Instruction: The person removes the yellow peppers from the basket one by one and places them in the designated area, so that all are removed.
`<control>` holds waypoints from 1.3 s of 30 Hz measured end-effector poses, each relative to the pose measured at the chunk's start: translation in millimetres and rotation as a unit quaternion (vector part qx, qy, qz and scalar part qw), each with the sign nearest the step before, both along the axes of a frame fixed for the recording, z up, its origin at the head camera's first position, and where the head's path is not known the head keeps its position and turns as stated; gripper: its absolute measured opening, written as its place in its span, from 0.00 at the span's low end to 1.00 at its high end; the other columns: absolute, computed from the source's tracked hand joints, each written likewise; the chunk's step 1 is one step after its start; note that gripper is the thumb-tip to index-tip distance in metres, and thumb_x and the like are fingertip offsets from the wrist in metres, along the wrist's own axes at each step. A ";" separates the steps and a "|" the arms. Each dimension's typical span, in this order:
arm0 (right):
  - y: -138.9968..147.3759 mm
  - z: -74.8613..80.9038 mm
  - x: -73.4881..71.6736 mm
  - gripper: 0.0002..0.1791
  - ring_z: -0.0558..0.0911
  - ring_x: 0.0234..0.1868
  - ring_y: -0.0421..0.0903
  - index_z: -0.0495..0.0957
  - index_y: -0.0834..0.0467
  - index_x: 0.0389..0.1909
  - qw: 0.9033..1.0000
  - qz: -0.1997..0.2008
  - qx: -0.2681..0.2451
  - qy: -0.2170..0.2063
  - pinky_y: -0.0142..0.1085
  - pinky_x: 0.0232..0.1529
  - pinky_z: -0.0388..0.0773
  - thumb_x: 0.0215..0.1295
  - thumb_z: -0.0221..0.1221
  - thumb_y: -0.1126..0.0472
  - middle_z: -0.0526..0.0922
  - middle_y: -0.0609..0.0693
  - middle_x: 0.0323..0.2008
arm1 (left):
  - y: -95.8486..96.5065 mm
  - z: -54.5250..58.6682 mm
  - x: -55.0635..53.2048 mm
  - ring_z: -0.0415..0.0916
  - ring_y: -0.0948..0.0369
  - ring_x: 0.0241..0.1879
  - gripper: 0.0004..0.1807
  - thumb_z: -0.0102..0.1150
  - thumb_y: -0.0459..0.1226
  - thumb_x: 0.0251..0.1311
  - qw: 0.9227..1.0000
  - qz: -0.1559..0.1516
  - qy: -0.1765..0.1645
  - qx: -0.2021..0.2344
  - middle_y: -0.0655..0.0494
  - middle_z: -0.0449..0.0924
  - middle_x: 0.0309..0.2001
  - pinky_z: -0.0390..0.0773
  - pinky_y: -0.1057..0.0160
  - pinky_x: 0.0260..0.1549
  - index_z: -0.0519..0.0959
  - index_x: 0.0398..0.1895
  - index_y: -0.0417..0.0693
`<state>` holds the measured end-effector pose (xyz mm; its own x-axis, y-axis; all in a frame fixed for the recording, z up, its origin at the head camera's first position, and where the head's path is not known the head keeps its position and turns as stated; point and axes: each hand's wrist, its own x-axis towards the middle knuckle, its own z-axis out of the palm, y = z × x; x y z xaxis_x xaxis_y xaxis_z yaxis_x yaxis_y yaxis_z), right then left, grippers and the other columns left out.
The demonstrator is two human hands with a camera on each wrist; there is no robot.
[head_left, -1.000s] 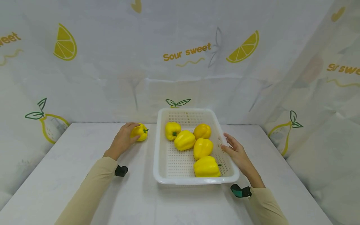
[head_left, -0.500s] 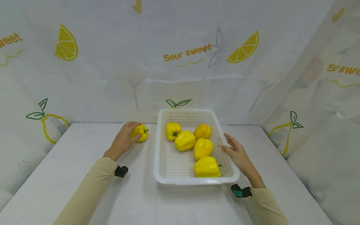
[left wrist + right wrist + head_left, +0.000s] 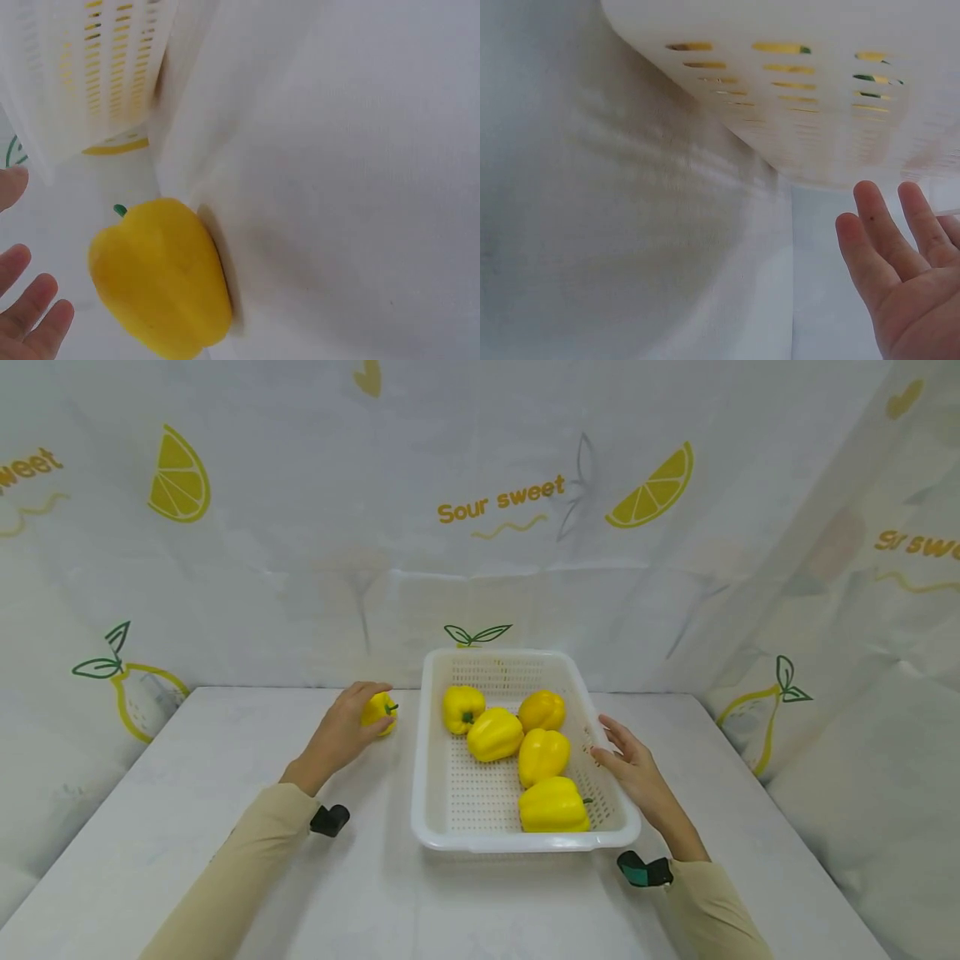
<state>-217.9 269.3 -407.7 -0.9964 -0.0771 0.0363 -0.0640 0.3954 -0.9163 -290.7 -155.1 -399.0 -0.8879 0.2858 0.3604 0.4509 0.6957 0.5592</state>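
In the head view my left hand [image 3: 345, 727] is close over a yellow bell pepper [image 3: 381, 713] on the table, left of a basket, and hides part of it. The left wrist view shows that bell pepper [image 3: 163, 277] lying on the table, its green stem turned toward the basket, with my spread fingers apart from it. My right hand [image 3: 637, 775] is at the right side of the white plastic basket [image 3: 525, 842], thumb at the rim. In the right wrist view the extended fingers [image 3: 881, 225] are right at the basket's outer wall [image 3: 810, 112].
Several yellow bell peppers lie in the perforated basket, among them one bell pepper [image 3: 553, 805] at its near right corner. The white-covered table [image 3: 360, 885] ends at a white curtain [image 3: 300, 610] printed with lemons, which also hangs along both sides.
My left hand has shifted slightly right and farther over the lone bell pepper, covering more of it. The right hand, the basket and the bell peppers in it have stayed in place.
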 end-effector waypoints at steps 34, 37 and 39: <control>-1.5 1.6 2.4 0.38 0.70 0.66 0.72 0.44 0.59 0.79 1.000 0.009 -0.002 -0.005 0.56 0.55 0.80 0.77 0.49 0.54 0.46 0.67 0.78 | 67.1 28.5 38.8 0.73 0.48 0.63 0.29 0.68 0.39 0.60 0.995 -0.082 0.038 -0.042 0.47 0.77 0.61 0.74 0.47 0.63 0.73 0.64 0.44; -0.9 1.2 2.0 0.38 0.70 0.66 0.71 0.44 0.59 0.79 1.000 0.010 -0.003 -0.006 0.56 0.54 0.80 0.77 0.49 0.54 0.46 0.66 0.78 | 72.5 30.2 41.9 0.73 0.48 0.62 0.29 0.68 0.40 0.60 0.994 -0.091 0.026 -0.050 0.46 0.76 0.62 0.75 0.47 0.63 0.73 0.65 0.45; -0.4 0.6 1.7 0.38 0.71 0.66 0.71 0.43 0.58 0.79 1.000 0.009 -0.003 -0.007 0.55 0.54 0.80 0.77 0.49 0.53 0.46 0.66 0.78 | 76.5 31.3 44.1 0.73 0.48 0.63 0.29 0.68 0.40 0.61 0.994 -0.097 0.016 -0.057 0.47 0.76 0.62 0.75 0.47 0.62 0.73 0.65 0.45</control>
